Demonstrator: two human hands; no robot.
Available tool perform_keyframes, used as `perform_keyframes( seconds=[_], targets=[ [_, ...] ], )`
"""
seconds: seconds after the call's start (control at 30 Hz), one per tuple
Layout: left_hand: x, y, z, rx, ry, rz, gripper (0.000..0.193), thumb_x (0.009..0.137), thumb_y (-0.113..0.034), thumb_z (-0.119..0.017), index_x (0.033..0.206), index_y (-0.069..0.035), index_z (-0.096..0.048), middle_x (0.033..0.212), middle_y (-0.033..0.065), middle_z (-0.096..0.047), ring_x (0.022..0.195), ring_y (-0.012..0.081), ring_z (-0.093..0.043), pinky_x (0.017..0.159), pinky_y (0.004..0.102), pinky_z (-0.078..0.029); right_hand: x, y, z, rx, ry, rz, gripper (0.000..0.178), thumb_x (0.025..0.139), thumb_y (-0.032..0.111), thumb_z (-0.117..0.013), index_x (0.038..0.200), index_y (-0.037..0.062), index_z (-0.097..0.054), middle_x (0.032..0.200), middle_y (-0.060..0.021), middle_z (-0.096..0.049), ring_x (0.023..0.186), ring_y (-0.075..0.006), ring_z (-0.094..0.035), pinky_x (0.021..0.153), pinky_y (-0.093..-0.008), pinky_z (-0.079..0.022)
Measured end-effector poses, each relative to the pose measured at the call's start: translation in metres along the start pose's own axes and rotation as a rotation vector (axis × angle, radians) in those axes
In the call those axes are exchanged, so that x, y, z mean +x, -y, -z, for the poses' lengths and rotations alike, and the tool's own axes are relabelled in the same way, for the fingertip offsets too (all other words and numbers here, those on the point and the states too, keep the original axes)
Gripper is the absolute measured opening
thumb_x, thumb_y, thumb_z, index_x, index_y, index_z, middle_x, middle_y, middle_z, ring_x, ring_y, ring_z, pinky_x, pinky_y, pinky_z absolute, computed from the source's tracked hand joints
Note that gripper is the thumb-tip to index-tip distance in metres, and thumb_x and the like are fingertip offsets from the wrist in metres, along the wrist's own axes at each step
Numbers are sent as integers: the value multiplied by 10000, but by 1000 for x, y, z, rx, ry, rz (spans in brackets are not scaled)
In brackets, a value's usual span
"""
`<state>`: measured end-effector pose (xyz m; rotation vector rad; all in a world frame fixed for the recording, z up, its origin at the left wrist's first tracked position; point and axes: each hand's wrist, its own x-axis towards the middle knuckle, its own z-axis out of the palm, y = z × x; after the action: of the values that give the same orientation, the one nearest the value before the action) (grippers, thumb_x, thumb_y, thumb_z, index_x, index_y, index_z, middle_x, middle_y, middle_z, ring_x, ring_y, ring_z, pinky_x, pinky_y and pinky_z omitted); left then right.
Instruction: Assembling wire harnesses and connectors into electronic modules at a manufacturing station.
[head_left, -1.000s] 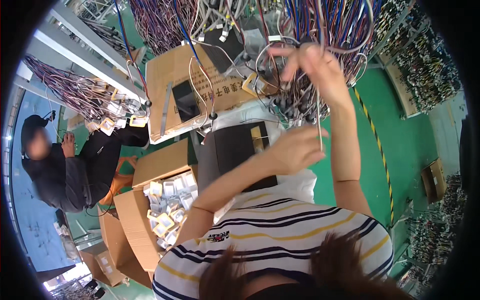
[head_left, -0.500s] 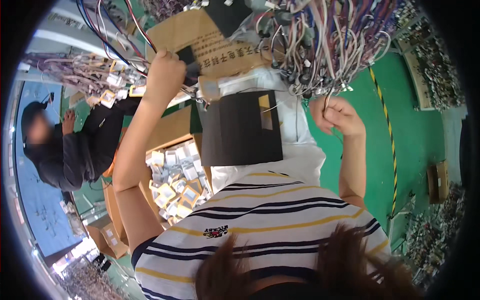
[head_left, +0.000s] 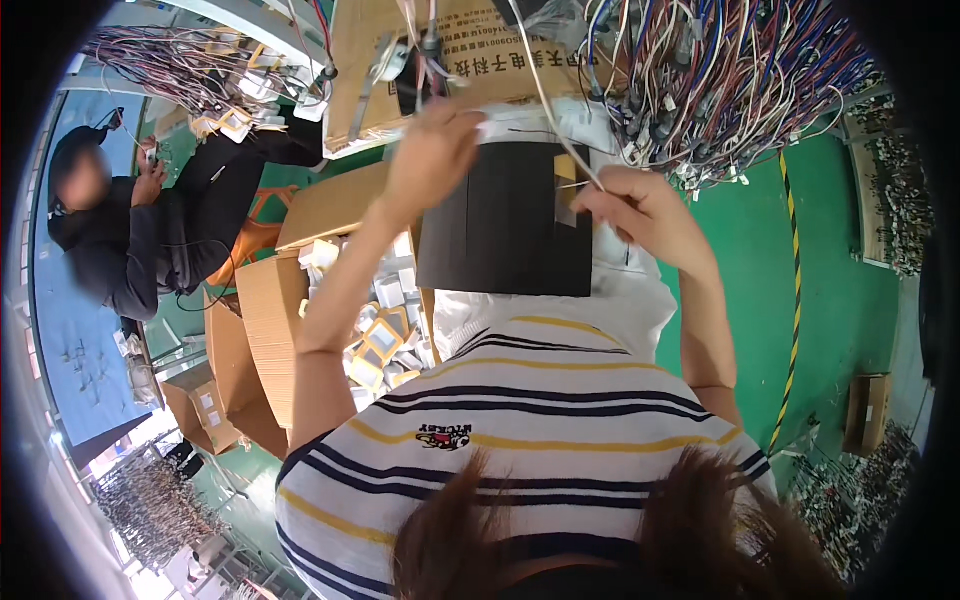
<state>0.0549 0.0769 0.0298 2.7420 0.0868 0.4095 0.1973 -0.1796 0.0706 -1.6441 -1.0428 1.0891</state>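
My right hand (head_left: pixel 640 215) is closed in a pinch on the end of a pale thin cable (head_left: pixel 548 105), which runs up over the bench edge. Under those fingers lies a black folded sheet (head_left: pixel 505 235) with a small tan patch, resting on my lap over white cloth. Smeared by motion, my left hand (head_left: pixel 432 158) hovers at the front edge of the bench, left of the sheet's top; whether it holds anything cannot be made out. Just beyond it are a bundle of wires (head_left: pixel 432 60) and a round white part (head_left: pixel 390 65) above a flattened cardboard sheet (head_left: pixel 480 70).
A large bunch of coloured wires (head_left: pixel 740 80) hangs at the far right. On my left, an open carton (head_left: pixel 270 330) holds many white and yellow-framed plastic pieces (head_left: pixel 385 340). Another person in dark clothes (head_left: pixel 150 225) sits at the left beside a blue table (head_left: pixel 85 350).
My left hand has moved right and down from the wires at the upper left. My right hand has moved left, over the black sheet's right edge. The view has shifted.
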Motion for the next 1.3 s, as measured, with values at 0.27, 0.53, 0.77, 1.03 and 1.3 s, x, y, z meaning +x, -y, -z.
perform_keyframes(
  seconds=[0.27,0.53,0.77,1.03,1.3],
  targets=[
    [-39,-115,-20,-1138,243,489,242,1012,-244,-425,957,-42,-545,711,-10,-512,647,87,-504,619,219,-403,2,-7,-16,186,-557,303,174,936,54,-548,870,-59,-663,823,-56,-606,675,-99,-604,582,-228,-491],
    [-52,-136,-43,-749,-101,427,154,927,-119,-495,828,-12,-546,761,179,-539,726,392,-546,646,427,-443,-12,8,-53,-798,-172,572,296,827,196,-661,1081,73,-572,956,-86,-624,901,-292,-590,791,-447,-405],
    [-125,-27,-41,-419,-383,1015,366,960,-367,-452,863,-42,-591,643,94,-569,576,258,-588,565,366,-471,-7,-18,-40,-645,-49,312,144,851,67,-622,989,28,-625,873,-107,-614,777,-269,-605,665,-336,-471],
    [-287,43,-105,533,458,1247,544,674,-410,-800,1039,-69,-585,1070,119,-628,1068,276,-566,905,423,-401,24,-11,-57,-541,-72,404,261,858,19,-621,1107,78,-672,852,-89,-630,712,-200,-611,626,-264,-471],
    [-176,-24,-35,-1582,-962,1026,325,918,-139,-556,1205,1,-497,1193,121,-573,1124,260,-564,968,393,-462,47,8,-82,-110,-119,398,261,819,-9,-656,1072,48,-685,843,-92,-668,682,-168,-609,599,-245,-468]
  ],
)
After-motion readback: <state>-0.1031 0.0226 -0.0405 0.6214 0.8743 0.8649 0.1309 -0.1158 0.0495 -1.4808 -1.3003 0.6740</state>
